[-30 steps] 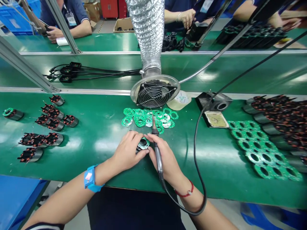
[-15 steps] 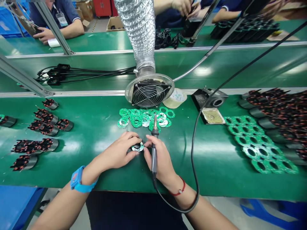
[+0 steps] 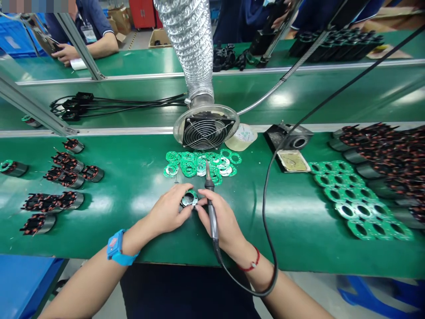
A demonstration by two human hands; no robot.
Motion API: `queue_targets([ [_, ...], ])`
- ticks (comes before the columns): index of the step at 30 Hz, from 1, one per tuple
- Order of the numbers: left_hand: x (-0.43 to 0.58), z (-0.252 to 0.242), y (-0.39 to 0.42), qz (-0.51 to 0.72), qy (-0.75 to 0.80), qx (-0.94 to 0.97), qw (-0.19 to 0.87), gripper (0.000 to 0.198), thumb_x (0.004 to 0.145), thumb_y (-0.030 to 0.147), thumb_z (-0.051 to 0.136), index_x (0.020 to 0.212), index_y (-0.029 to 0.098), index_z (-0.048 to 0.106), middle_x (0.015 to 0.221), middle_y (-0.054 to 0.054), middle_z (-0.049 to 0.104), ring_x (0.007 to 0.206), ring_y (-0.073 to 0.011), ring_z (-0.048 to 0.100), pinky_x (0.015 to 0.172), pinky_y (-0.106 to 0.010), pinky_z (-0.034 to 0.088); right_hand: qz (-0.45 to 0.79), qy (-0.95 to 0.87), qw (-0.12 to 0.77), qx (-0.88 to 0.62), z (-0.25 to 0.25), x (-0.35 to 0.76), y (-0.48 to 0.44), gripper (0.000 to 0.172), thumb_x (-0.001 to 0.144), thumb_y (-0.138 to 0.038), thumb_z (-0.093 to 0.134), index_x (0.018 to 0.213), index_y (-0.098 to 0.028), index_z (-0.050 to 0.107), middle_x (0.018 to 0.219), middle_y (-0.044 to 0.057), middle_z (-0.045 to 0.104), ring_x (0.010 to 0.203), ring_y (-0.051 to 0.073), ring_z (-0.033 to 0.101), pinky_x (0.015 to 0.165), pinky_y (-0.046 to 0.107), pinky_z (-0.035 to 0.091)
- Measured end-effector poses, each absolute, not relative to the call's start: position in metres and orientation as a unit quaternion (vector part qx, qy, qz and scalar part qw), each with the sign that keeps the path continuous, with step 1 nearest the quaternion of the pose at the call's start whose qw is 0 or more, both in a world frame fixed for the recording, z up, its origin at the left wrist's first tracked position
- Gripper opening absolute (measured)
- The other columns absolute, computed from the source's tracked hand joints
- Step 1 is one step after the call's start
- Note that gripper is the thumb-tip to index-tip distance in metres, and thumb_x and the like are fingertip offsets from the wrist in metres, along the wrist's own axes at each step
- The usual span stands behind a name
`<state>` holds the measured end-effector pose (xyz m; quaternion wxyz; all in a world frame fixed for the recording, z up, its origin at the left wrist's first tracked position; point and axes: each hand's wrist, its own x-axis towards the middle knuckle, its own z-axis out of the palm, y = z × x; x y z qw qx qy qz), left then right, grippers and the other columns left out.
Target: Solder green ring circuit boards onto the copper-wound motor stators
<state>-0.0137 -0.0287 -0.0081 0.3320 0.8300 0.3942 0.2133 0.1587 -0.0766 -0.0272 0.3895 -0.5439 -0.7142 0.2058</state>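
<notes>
My left hand [image 3: 168, 212] is closed around a small round motor stator topped with a green ring board [image 3: 189, 197], holding it on the green bench. My right hand [image 3: 222, 223] grips a black soldering iron [image 3: 211, 208] lying across its palm, tip pointing away from me, while its fingertips also touch the stator. A blue wrist strap [image 3: 117, 249] sits on my left wrist and a red cord on the right. Just beyond the hands lies a pile of loose green ring boards [image 3: 199, 162].
A fume fan on a silver duct [image 3: 206, 130] stands behind the pile, with a tape roll [image 3: 241, 136] and the iron stand with sponge [image 3: 290, 148] to its right. Wound stators [image 3: 63, 175] lie left; green board panels [image 3: 358, 201] and stacked stators [image 3: 381, 150] lie right. Other people work across the conveyor.
The stator has been tilted and turned slightly between my fingers. The soldering iron shifted a little left, and my view moved slightly; the hands stay in the same spot.
</notes>
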Motion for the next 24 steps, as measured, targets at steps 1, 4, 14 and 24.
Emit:
queue_targets([
  [1, -0.014, -0.009, -0.028, 0.214, 0.397, 0.826, 0.339, 0.047, 0.084, 0.017, 0.050, 0.129, 0.017, 0.038, 0.126, -0.013, 0.055, 0.118, -0.0242, 0.052, 0.100, -0.042, 0.044, 0.186, -0.723, 0.380, -0.545, -0.026, 0.158, -0.077, 0.036, 0.088, -0.018, 0.051, 0.122, -0.025, 0.045, 0.087, 0.004, 0.066, 0.081, 0.022, 0.062, 0.076, 0.039, 0.049],
  [4, -0.019, -0.011, -0.026, 0.206, 0.390, 0.827, 0.349, 0.065, 0.082, 0.022, 0.056, 0.139, 0.017, 0.024, 0.138, -0.016, 0.043, 0.126, -0.0260, 0.045, 0.105, -0.045, 0.040, 0.126, -0.748, 0.346, -0.552, -0.021, 0.158, -0.074, 0.039, 0.088, -0.022, 0.052, 0.126, -0.022, 0.043, 0.099, 0.009, 0.064, 0.088, 0.026, 0.059, 0.076, 0.043, 0.048],
  [14, -0.049, 0.007, -0.012, 0.128, 0.435, 0.838, 0.304, 0.012, 0.086, 0.018, 0.046, 0.084, 0.017, 0.057, 0.084, -0.005, 0.061, 0.082, -0.0205, 0.054, 0.078, -0.036, 0.043, 0.127, -0.797, 0.313, -0.502, -0.013, 0.152, -0.052, 0.035, 0.087, -0.020, 0.056, 0.121, -0.018, 0.047, 0.095, 0.009, 0.062, 0.085, 0.025, 0.056, 0.076, 0.041, 0.049],
  [24, -0.023, -0.005, -0.015, 0.261, 0.465, 0.659, 0.531, 0.011, 0.081, 0.025, 0.053, 0.077, 0.015, 0.057, 0.071, 0.002, 0.057, 0.063, -0.0100, 0.048, 0.059, -0.021, 0.038, 0.086, -0.800, 0.363, -0.470, -0.024, 0.148, -0.056, 0.049, 0.087, -0.023, 0.056, 0.133, -0.018, 0.038, 0.121, 0.014, 0.059, 0.108, 0.028, 0.053, 0.088, 0.046, 0.046],
])
